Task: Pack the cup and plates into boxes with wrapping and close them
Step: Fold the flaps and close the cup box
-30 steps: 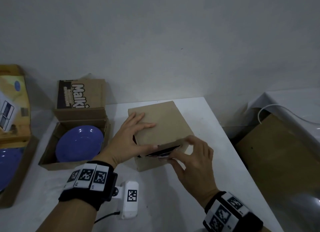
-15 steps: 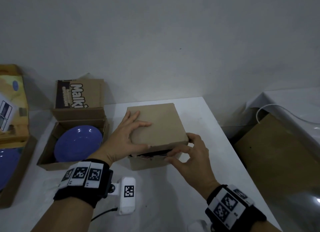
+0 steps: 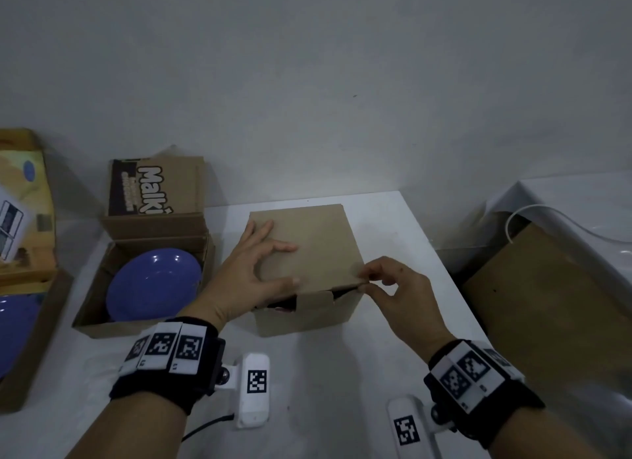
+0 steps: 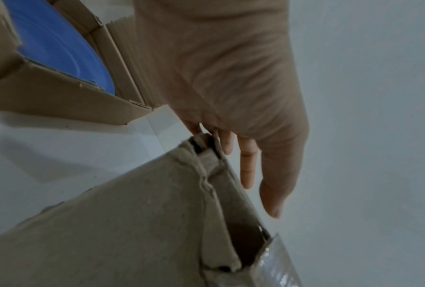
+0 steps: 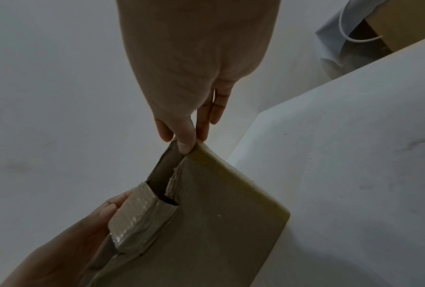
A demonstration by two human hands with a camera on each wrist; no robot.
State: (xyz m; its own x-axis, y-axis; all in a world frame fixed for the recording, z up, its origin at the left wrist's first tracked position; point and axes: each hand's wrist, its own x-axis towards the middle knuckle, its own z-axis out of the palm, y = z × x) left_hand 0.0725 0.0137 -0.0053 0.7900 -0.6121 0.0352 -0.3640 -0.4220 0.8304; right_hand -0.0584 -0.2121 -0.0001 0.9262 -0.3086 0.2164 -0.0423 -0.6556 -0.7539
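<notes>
Head view: box [image 3: 307, 270] stands mid-tabletop [image 3: 342, 390]; left hand [image 3: 253, 274] rests spread on its lid, grip open, holding nothing. Right hand [image 3: 393, 287] pinches the lid's front corner. Plate [image 3: 154, 284] lies in the carton [image 3: 92, 308] at left.

Left wrist view: fingers [image 4: 248, 167] straight beside the box edge.

Right wrist view: thumb and fingers [image 5: 185, 139] pinch the lid corner.

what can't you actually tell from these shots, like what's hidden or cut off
- Contents of the plain box: head view shows only a dark gap under the lid; the left hand covers part.
- Right hand grip on the lid corner: right wrist view is dim.
- Far-left box: cut by the head view's edge.
- Printed word on the open box flap: cut off.
- Wrapping under the plate: hidden.
</notes>
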